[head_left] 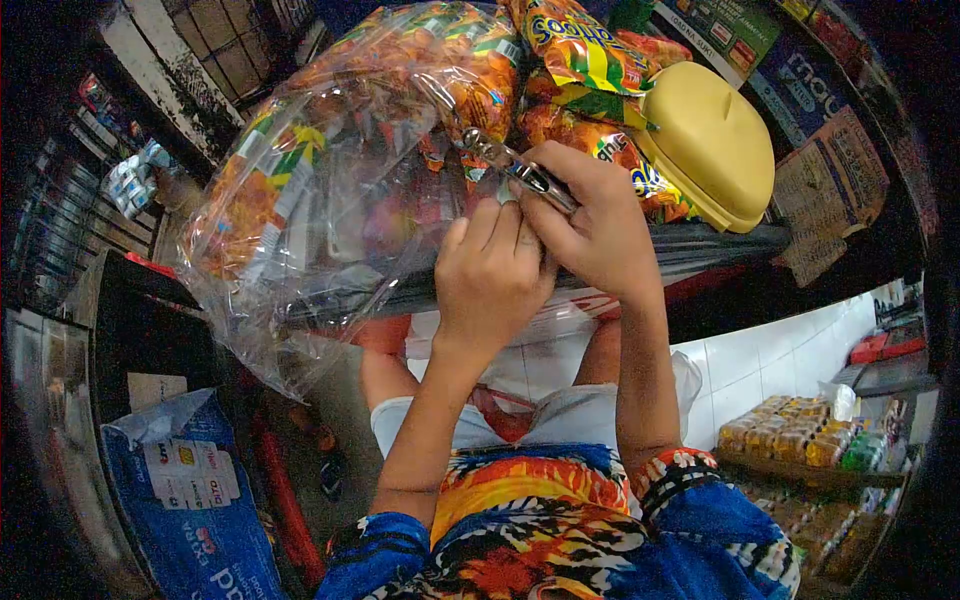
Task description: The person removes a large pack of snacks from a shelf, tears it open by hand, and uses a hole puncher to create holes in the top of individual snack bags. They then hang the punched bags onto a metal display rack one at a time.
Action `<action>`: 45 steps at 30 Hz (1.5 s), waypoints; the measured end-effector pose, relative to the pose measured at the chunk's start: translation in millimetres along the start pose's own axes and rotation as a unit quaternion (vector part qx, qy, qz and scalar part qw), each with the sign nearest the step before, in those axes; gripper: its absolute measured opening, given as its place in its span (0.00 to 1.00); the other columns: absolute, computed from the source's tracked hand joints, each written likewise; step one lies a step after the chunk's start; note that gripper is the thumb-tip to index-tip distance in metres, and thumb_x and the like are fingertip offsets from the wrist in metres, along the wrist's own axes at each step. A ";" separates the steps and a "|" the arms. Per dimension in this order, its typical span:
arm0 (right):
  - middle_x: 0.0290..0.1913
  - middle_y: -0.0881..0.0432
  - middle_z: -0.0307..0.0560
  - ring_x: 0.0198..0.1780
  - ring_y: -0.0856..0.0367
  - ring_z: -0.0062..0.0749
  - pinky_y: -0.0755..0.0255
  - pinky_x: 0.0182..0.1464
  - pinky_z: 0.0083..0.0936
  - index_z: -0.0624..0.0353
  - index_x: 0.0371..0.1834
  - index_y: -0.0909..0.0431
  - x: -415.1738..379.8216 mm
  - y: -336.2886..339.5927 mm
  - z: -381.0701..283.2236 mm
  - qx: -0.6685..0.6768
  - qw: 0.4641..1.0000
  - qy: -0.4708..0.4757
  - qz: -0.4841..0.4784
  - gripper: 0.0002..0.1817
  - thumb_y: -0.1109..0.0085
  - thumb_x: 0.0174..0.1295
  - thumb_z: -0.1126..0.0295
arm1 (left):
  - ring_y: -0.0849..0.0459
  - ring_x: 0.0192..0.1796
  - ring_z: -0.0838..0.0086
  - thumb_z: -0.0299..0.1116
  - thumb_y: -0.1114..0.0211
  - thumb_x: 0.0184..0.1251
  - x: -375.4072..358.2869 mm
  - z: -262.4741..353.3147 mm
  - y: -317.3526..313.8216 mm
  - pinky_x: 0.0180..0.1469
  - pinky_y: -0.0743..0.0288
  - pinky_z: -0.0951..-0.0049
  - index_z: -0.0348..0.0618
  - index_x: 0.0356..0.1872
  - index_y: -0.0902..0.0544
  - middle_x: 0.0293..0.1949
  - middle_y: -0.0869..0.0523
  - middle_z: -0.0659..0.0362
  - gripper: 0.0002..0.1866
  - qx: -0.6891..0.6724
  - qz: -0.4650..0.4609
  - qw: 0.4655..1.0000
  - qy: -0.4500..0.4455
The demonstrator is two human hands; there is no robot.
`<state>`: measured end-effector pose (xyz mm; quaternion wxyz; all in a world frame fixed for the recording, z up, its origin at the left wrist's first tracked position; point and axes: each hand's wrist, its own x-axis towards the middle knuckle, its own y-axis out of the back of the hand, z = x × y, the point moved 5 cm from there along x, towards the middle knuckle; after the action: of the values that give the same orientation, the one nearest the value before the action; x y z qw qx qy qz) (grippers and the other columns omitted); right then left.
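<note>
My right hand (595,215) is closed around a shiny silver metal hand tool (525,172), whose narrow far end points up and left; its exact kind I cannot make out. Close against it, my left hand (492,265) has its fingers curled in beside the tool, and a small pale bit shows between the two hands. What the left fingers pinch is hidden. Just beyond both hands lies a large clear plastic bag (345,235) holding orange, yellow and green snack packs (420,55). Small reddish packets show near the tool's far end.
Yellow snack packs (585,50) are stacked at the back, with a yellow lidded plastic box (715,145) on the right. A torn cardboard sheet (835,185) hangs at the counter's right. Blue printed packaging (190,500) stands lower left; shelved bottles (790,430) are lower right.
</note>
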<state>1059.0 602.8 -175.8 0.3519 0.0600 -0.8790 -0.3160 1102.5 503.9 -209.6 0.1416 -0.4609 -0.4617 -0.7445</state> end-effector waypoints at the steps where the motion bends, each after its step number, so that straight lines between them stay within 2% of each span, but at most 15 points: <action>1: 0.27 0.23 0.55 0.31 0.22 0.55 0.30 0.32 0.42 0.61 0.32 0.25 -0.1 0.0 0.2 -0.001 1.000 0.006 0.001 0.09 0.40 0.52 0.67 | 0.23 0.37 0.57 0.32 0.36 0.43 -0.2 -0.1 -0.3 0.34 0.31 0.60 0.35 0.33 0.20 0.31 0.22 0.53 0.14 0.000 0.000 1.000 0.000; 25: 0.28 0.23 0.56 0.33 0.22 0.56 0.30 0.34 0.42 0.61 0.33 0.26 -0.2 -0.9 0.2 -0.006 1.000 -0.003 -0.010 0.11 0.40 0.52 0.66 | 0.22 0.38 0.57 0.34 0.35 0.45 -0.6 -1.2 -1.0 0.35 0.30 0.60 0.34 0.35 0.19 0.33 0.20 0.52 0.16 -0.001 -0.026 1.000 0.013; 27: 0.28 0.23 0.56 0.33 0.22 0.56 0.30 0.34 0.42 0.61 0.33 0.26 0.0 -1.4 0.3 -0.003 1.000 -0.008 -0.011 0.11 0.40 0.52 0.65 | 0.26 0.33 0.66 0.37 0.36 0.47 1.0 0.1 0.2 0.34 0.36 0.66 0.43 0.27 0.23 0.26 0.26 0.59 0.10 0.023 -0.005 1.000 -0.010; 31: 0.28 0.23 0.56 0.32 0.22 0.55 0.30 0.33 0.42 0.61 0.33 0.26 0.4 -0.9 -0.1 0.001 1.000 -0.004 -0.010 0.11 0.40 0.53 0.66 | 0.26 0.33 0.66 0.37 0.36 0.47 0.5 0.7 1.0 0.33 0.36 0.66 0.43 0.26 0.23 0.26 0.27 0.59 0.10 0.021 0.007 1.000 -0.009; 33: 0.28 0.23 0.56 0.32 0.22 0.55 0.30 0.33 0.42 0.61 0.33 0.25 0.6 -1.1 0.2 -0.003 1.000 -0.004 -0.013 0.11 0.40 0.52 0.66 | 0.22 0.37 0.58 0.33 0.35 0.44 -1.1 -0.5 -1.2 0.35 0.31 0.60 0.35 0.36 0.19 0.33 0.20 0.53 0.16 0.003 -0.028 1.000 0.012; 40: 0.28 0.23 0.56 0.32 0.22 0.55 0.29 0.33 0.41 0.61 0.33 0.25 0.3 -0.2 0.0 0.002 1.000 -0.002 -0.010 0.11 0.40 0.52 0.66 | 0.22 0.37 0.58 0.33 0.34 0.44 -1.0 -1.0 -2.7 0.34 0.31 0.60 0.35 0.36 0.20 0.32 0.20 0.53 0.16 0.010 -0.029 0.999 0.010; 42: 0.28 0.23 0.56 0.32 0.22 0.55 0.29 0.33 0.41 0.61 0.34 0.25 0.3 -0.1 -0.5 0.002 1.000 0.003 -0.009 0.11 0.40 0.52 0.66 | 0.26 0.33 0.66 0.37 0.36 0.49 0.2 0.0 -0.5 0.33 0.36 0.66 0.43 0.25 0.23 0.26 0.27 0.59 0.10 0.025 0.012 0.999 -0.018; 45: 0.29 0.22 0.56 0.32 0.21 0.55 0.28 0.34 0.40 0.61 0.34 0.24 0.2 -0.5 0.2 0.002 1.000 -0.003 -0.008 0.11 0.40 0.51 0.67 | 0.26 0.33 0.66 0.37 0.36 0.49 0.1 0.1 -1.7 0.33 0.36 0.66 0.42 0.25 0.23 0.25 0.27 0.59 0.09 0.028 0.009 0.999 -0.012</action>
<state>1058.7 602.4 -176.1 0.3468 0.0670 -0.8802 -0.3171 1101.5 504.9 -210.3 0.1558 -0.4697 -0.4801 -0.7243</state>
